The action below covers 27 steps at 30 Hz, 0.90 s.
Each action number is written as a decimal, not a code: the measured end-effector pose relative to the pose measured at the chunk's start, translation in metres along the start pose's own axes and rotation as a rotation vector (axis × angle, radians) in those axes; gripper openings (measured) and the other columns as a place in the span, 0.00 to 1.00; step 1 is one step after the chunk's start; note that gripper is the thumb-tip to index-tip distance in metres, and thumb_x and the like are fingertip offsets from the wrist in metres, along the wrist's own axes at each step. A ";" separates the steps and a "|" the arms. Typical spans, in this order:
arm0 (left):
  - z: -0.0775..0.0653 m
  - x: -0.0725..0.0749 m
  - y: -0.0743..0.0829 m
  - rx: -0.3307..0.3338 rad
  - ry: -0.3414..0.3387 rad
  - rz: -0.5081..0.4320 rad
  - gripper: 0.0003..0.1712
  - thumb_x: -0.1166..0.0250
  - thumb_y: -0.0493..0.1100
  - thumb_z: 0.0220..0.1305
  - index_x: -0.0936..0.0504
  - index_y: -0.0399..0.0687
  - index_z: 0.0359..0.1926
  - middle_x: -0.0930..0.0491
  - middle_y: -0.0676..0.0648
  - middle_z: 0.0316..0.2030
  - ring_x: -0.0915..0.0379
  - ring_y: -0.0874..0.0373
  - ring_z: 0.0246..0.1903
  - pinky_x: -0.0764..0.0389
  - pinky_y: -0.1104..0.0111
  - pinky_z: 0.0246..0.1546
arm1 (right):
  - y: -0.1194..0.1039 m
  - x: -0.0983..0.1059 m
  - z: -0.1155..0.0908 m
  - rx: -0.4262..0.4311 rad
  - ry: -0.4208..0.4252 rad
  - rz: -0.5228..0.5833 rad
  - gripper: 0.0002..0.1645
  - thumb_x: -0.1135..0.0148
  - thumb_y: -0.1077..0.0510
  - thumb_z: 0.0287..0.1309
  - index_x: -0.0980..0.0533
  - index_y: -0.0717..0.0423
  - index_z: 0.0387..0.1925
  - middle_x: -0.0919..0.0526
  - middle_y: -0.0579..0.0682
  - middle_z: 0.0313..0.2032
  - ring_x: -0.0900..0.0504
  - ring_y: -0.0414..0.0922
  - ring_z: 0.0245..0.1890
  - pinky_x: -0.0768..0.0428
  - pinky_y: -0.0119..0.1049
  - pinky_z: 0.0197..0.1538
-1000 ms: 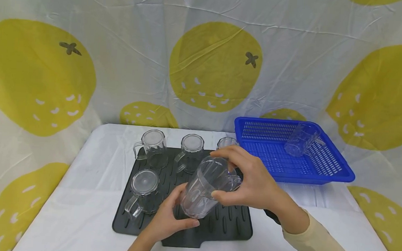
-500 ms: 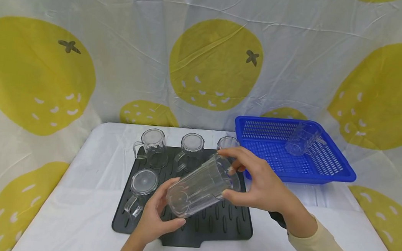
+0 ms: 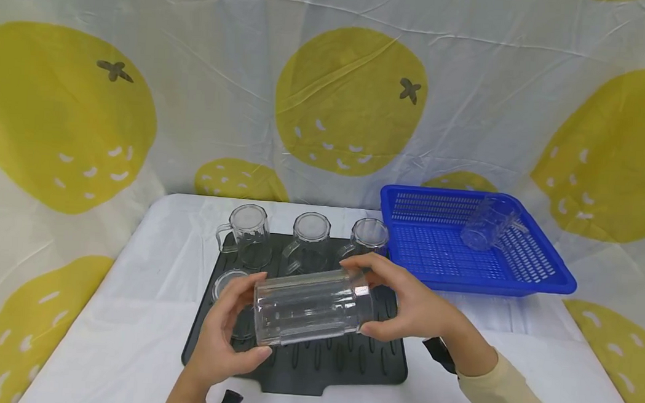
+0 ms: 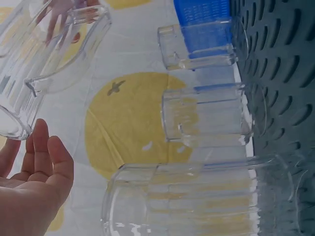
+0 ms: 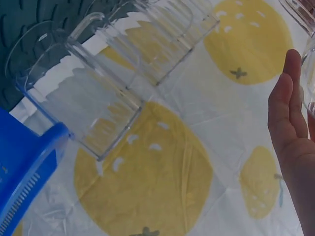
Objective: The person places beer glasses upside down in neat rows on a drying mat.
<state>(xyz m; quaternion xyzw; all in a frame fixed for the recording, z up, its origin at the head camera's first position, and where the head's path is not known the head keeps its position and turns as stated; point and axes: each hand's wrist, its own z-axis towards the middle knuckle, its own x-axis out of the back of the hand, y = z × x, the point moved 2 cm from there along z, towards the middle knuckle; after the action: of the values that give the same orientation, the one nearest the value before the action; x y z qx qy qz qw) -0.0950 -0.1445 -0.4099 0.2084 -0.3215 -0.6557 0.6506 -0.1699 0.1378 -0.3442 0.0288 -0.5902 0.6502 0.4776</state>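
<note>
Both hands hold one clear mug [image 3: 310, 305] lying almost level above the dark ridged drying mat [image 3: 340, 366]. My left hand [image 3: 222, 337] grips its left end, thumb below and fingers above. At the other end, my right hand [image 3: 413, 305] pinches it between thumb and fingers. The mug's handle [image 4: 69, 73] shows in the left wrist view, on the side turned from the head camera. Behind it, clear mugs stand upside down on the mat: back left [image 3: 248, 237], back middle mug [image 3: 310, 241], back right mug [image 3: 369, 235]. A front-left mug [image 3: 226, 279] is partly hidden by my left hand.
A blue plastic basket [image 3: 473, 283] stands at the back right, its left edge close to the back-right mug. Inside it another clear mug [image 3: 484, 227] leans tilted. A white cloth [image 3: 126, 325] covers the table, and a lemon-patterned curtain [image 3: 212, 96] hangs behind.
The held mug has turned from a steep tilt to almost level. My left hand has moved left with its end. The right hand stays at the other end, slightly lower than before.
</note>
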 end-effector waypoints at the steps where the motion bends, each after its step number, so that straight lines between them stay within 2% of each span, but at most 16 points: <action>1: 0.001 0.001 0.001 -0.010 0.000 0.010 0.49 0.26 0.35 0.42 0.36 0.28 0.66 0.29 0.41 0.53 0.30 0.55 0.50 0.28 0.71 0.55 | 0.002 -0.002 0.000 0.000 -0.017 0.025 0.47 0.27 0.57 0.47 0.38 0.53 0.68 0.31 0.50 0.63 0.22 0.44 0.50 0.26 0.42 0.58; 8: 0.009 0.006 0.008 -0.036 -0.021 0.165 0.46 0.23 0.45 0.42 0.29 0.36 0.63 0.27 0.43 0.51 0.32 0.55 0.47 0.27 0.67 0.48 | 0.020 -0.015 -0.001 -0.047 -0.103 0.129 0.46 0.28 0.58 0.49 0.39 0.52 0.69 0.32 0.53 0.63 0.19 0.44 0.51 0.24 0.43 0.58; 13: 0.015 0.008 0.011 -0.014 -0.072 0.242 0.45 0.22 0.49 0.45 0.28 0.41 0.64 0.25 0.45 0.55 0.30 0.56 0.48 0.26 0.65 0.45 | 0.027 -0.021 -0.003 -0.063 -0.120 0.161 0.46 0.28 0.62 0.48 0.39 0.56 0.68 0.32 0.57 0.63 0.18 0.45 0.51 0.23 0.43 0.57; 16: 0.018 0.007 0.013 -0.025 -0.091 0.242 0.46 0.22 0.49 0.46 0.30 0.39 0.65 0.24 0.45 0.55 0.29 0.56 0.48 0.26 0.65 0.46 | 0.030 -0.023 -0.004 -0.093 -0.117 0.146 0.47 0.28 0.61 0.47 0.38 0.56 0.68 0.32 0.55 0.64 0.18 0.44 0.51 0.22 0.42 0.57; 22: 0.023 0.002 0.016 -0.021 -0.094 0.181 0.48 0.22 0.48 0.47 0.33 0.38 0.66 0.24 0.44 0.56 0.29 0.55 0.49 0.28 0.66 0.47 | 0.034 -0.031 -0.006 -0.164 -0.112 0.045 0.48 0.25 0.54 0.46 0.37 0.52 0.69 0.29 0.47 0.63 0.22 0.41 0.54 0.24 0.44 0.57; 27: 0.027 -0.003 0.017 -0.007 -0.112 0.204 0.48 0.22 0.51 0.47 0.33 0.40 0.66 0.24 0.46 0.56 0.30 0.55 0.50 0.29 0.66 0.48 | 0.040 -0.041 -0.005 -0.178 -0.116 -0.004 0.49 0.24 0.51 0.45 0.37 0.46 0.68 0.26 0.42 0.59 0.24 0.41 0.55 0.25 0.45 0.58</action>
<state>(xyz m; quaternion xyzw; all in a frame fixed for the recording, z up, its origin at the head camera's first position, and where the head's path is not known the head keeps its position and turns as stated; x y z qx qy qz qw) -0.1011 -0.1370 -0.3794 0.1356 -0.3747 -0.5977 0.6957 -0.1712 0.1239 -0.3999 0.0252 -0.6724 0.5913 0.4446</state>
